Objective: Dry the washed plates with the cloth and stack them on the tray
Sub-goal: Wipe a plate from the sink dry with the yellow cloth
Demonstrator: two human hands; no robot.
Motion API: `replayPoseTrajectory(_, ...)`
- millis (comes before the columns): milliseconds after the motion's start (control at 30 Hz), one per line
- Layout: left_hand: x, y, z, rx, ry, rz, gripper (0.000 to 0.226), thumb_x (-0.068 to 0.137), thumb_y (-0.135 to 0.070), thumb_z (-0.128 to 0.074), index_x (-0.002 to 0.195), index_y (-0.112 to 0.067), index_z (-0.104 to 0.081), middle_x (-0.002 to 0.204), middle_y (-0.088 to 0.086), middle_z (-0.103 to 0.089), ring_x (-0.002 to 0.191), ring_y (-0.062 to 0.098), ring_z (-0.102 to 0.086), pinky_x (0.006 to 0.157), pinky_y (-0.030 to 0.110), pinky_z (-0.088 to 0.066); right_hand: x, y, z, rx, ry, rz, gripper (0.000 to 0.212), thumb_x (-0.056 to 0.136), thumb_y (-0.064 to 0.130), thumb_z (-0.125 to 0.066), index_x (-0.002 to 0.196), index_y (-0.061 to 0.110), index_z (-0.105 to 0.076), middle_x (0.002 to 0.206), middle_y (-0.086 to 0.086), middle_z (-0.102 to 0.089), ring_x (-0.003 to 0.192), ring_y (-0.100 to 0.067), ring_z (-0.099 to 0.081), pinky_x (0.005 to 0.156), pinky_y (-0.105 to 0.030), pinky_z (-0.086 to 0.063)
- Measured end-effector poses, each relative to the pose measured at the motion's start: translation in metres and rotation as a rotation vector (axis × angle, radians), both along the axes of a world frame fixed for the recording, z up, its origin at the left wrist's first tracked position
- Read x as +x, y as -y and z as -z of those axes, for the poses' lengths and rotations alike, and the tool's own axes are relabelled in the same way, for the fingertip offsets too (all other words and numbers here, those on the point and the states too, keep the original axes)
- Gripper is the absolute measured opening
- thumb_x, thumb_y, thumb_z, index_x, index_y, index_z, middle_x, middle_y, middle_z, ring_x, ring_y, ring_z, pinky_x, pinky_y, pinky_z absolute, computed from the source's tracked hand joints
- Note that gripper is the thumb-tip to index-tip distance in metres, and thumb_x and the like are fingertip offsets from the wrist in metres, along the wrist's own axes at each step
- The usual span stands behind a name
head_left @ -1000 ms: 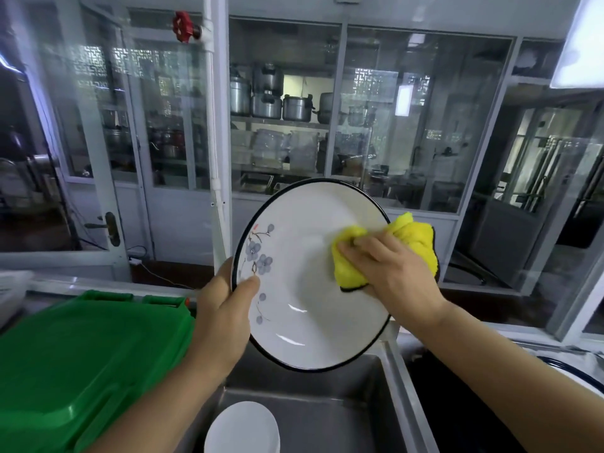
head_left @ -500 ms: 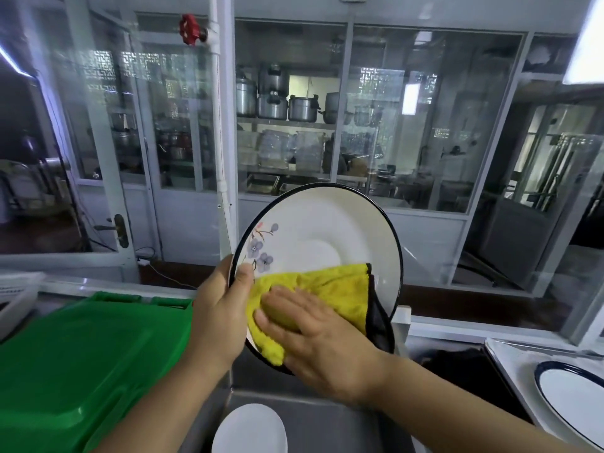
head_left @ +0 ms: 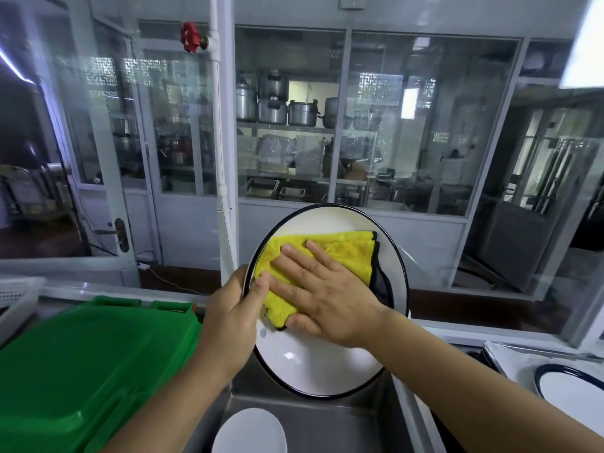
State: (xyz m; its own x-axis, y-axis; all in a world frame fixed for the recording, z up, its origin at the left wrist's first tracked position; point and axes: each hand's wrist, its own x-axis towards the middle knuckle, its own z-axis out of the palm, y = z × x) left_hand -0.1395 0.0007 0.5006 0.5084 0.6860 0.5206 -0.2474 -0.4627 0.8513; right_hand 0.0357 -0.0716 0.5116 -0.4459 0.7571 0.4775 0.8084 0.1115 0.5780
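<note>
White dish [head_left: 250, 431] in sink [head_left: 327, 429]: undried, by appearance. Plate [head_left: 327, 361], tilted above sink: left hand [head_left: 230, 318] grip clamped on rim; right hand [head_left: 327, 295] flat, fingers apart, pressing yellow cloth [head_left: 330, 253]; drying underway. Tray [head_left: 516, 358], right: one plate stacked [head_left: 575, 390].

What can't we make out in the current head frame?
- Plate pattern: head view, hidden under the cloth and left hand.
- Plate in the sink: cut by the bottom edge.
- Stacked plate at right: cut by the frame edge; count unclear.
- Right hand palm contact: hidden by the hand itself.
</note>
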Motion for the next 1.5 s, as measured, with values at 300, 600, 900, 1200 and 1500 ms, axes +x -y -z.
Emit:
replayPoseTrajectory(300,-0.011,-0.006,-0.005,-0.168,0.037,-0.085,0.022,0.081,-0.025,-0.056,0.081,-0.043,-0.069,0.076,-0.018,-0.071,0.066,-0.003,-0.064,0.055,0.02,-0.046,0.038,0.028,-0.029,0.073,0.027,0.457,0.063,0.098,0.045,-0.024,0.152,0.017,-0.009,0.158,-0.001,-0.009,0.147,-0.018,-0.005,0.119,-0.047,-0.008)
replayPoseTrajectory(600,-0.007,-0.015,0.0,-0.332,0.153,-0.206,0.018,0.073,-0.023,-0.058,0.065,-0.034,-0.07,0.062,-0.012,-0.069,0.056,0.003,-0.061,0.057,0.029,-0.048,-0.005,0.061,0.019,-0.036,-0.436,0.465,0.058,0.093,0.04,-0.027,0.138,0.01,-0.049,0.147,-0.01,-0.042,0.138,-0.026,-0.036,0.117,-0.038,-0.006)
replayPoseTrajectory(900,0.011,-0.007,0.02,-0.324,0.138,-0.331,0.021,0.087,-0.008,-0.057,0.071,-0.021,-0.061,0.065,-0.009,-0.061,0.064,0.013,-0.053,0.06,0.028,-0.043,-0.091,0.062,0.076,-0.003,-0.654,0.293,0.065,0.082,0.043,-0.045,0.137,0.007,-0.047,0.139,-0.012,-0.049,0.124,-0.029,-0.048,0.104,-0.039,-0.029)
replayPoseTrajectory(1200,0.0,-0.014,0.002,-0.393,0.053,-0.182,0.009,0.062,-0.029,-0.057,0.057,-0.028,-0.064,0.065,0.002,-0.06,0.067,0.021,-0.056,0.067,0.037,-0.044,-0.022,0.073,0.071,0.337,-0.161,0.043,0.028,0.084,0.011,-0.063,0.111,0.015,-0.056,0.096,-0.005,-0.07,0.079,-0.025,-0.065,0.066,-0.031,-0.05)
replayPoseTrajectory(1500,-0.011,-0.034,-0.017,-0.258,-0.456,0.11,0.065,0.081,-0.059,-0.055,0.134,-0.023,-0.046,0.125,-0.005,-0.063,0.117,0.02,-0.059,0.088,0.038,-0.05,-0.002,0.088,0.042,0.292,-0.102,0.057,0.019,0.088,0.018,-0.063,0.069,0.014,-0.064,0.065,-0.002,-0.056,0.056,-0.024,-0.05,0.05,-0.032,-0.04)
